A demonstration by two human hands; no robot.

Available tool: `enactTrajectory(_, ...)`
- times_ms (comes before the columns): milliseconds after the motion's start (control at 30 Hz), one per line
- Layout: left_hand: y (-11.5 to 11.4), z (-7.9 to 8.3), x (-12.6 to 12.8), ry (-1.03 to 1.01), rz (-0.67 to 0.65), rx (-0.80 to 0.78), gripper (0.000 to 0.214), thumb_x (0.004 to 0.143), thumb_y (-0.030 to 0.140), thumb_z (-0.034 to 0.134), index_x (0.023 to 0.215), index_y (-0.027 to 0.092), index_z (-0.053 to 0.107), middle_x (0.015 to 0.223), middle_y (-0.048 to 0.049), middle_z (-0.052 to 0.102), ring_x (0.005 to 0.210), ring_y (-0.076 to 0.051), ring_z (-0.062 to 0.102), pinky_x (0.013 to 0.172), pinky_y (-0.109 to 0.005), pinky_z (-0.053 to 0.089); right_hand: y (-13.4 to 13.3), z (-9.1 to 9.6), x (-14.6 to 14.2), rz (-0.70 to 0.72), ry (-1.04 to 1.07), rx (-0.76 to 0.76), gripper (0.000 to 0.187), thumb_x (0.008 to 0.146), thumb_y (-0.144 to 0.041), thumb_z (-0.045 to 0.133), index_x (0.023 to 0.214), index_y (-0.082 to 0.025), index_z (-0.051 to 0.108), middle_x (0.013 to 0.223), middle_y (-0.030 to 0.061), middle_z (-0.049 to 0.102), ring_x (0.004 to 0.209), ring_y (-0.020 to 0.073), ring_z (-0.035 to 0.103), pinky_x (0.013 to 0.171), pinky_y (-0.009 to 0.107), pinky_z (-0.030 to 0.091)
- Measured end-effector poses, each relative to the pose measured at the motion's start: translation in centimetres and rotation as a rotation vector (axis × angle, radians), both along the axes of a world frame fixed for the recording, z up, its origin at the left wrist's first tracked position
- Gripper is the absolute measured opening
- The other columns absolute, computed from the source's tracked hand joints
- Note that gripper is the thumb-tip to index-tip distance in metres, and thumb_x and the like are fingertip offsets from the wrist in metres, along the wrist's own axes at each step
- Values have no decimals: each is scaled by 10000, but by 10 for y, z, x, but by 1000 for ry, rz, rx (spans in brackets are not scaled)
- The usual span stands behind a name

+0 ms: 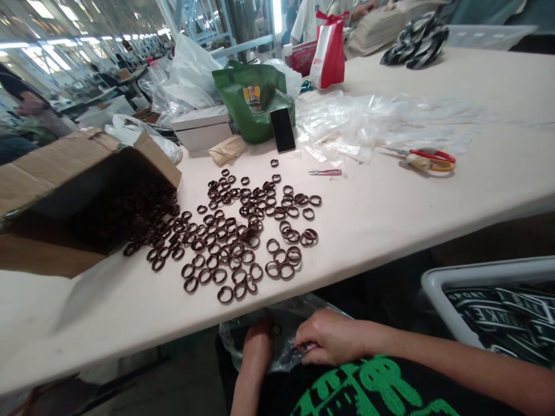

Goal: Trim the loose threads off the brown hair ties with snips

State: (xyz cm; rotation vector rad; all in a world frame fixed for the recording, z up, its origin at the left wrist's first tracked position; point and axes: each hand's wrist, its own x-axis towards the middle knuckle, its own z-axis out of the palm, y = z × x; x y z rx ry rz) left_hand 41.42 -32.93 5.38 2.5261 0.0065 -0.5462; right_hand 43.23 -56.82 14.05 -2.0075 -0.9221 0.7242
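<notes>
Both my hands are low in my lap, below the table edge. My left hand [256, 345] reaches into a clear plastic bag [281, 323]; its fingers are hidden inside. My right hand [332, 337] is closed, pinching the bag's edge together with something small I cannot name. On the cream table [390, 214] above lie several dark brown rings [236, 231], spilling out of a tipped cardboard box [73, 190] on the left.
A black phone [282, 129] leans on a green pouch [251, 98]. Red-handled scissors [427, 160], a small pink tool [326, 172], a white box [202, 128] and clear plastic bags [373, 118] lie further back. A white crate [472, 276] holds dark garments at right. Another person sits at the far end.
</notes>
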Motion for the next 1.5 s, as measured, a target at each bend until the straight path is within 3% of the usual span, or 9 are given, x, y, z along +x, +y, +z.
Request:
enactTrajectory(233, 15, 10, -7, 197, -107, 65, 564, 752, 30, 466, 1236, 215, 688, 1301, -147, 667, 1158, -293, 637, 970, -380, 453, -8, 2, 6, -63, 24, -87, 154, 819, -193, 578, 855, -189, 727, 823, 45, 735, 722, 175, 645, 655, 246, 418)
enactTrajectory(467, 36, 38, -23, 390, -218, 11, 412, 679, 53, 499, 907, 216, 801, 920, -72, 789, 945, -262, 725, 858, -335, 518, -20, 0, 3, -116, 38, -115, 255, 768, -119, 512, 900, -174, 724, 869, 69, 731, 776, 184, 652, 690, 241, 432)
enactTrajectory(633, 64, 85, -9, -200, -176, -348, 383, 783, 90, 455, 927, 236, 779, 907, -32, 775, 863, -174, 715, 816, -247, 535, -27, -10, -1, -193, 11, -130, 178, 726, -101, 484, 756, -166, 648, 720, 44, 672, 643, 151, 586, 595, 222, 386)
enactTrajectory(733, 74, 119, 11, -691, 25, -233, 264, 884, 181, 529, 1002, 248, 755, 994, -52, 754, 917, -190, 707, 864, -284, 543, -27, -12, 1, -214, 21, -84, 152, 784, -150, 469, 755, -166, 618, 715, 44, 645, 645, 147, 566, 607, 224, 393)
enactTrajectory(867, 75, 137, 43, -783, 26, 18, 212, 881, 286, 630, 1043, 245, 761, 946, -61, 715, 855, -196, 679, 789, -300, 540, -26, -11, 4, -210, 46, -78, 171, 827, -195, 460, 770, -160, 617, 707, 44, 629, 644, 147, 553, 611, 236, 385)
enactTrajectory(1000, 72, 136, 59, -718, 56, 18, 186, 891, 351, 618, 927, 242, 765, 869, -47, 697, 807, -197, 652, 754, -310, 509, -26, -15, 2, -225, 56, -56, 191, 842, -201, 464, 817, -155, 648, 725, 55, 650, 651, 151, 562, 614, 241, 394)
enactTrajectory(1133, 73, 140, 62, -553, 209, -229, 176, 840, 376, 667, 787, 221, 730, 834, -31, 683, 794, -185, 622, 755, -294, 482, -26, -17, 1, -235, 38, -38, 211, 873, -239, 473, 826, -155, 661, 730, 66, 659, 650, 153, 566, 612, 245, 393)
enactTrajectory(1333, 65, 144, 63, -285, 839, -931, 368, 595, 447, 875, 796, 180, 721, 726, 12, 661, 624, -88, 557, 617, -185, 470, -25, -15, 3, -242, 40, 5, 210, 863, -222, 475, 853, -155, 674, 757, 79, 680, 672, 162, 586, 623, 251, 409)
enactTrajectory(1500, 46, 153, 62, -269, 986, -1167, 386, 482, 356, 947, 739, 184, 716, 815, 11, 713, 656, -63, 623, 646, -147, 515, -25, -13, 3, -217, 40, 34, 190, 829, -204, 474, 807, -150, 654, 736, 63, 646, 641, 143, 541, 595, 240, 386)
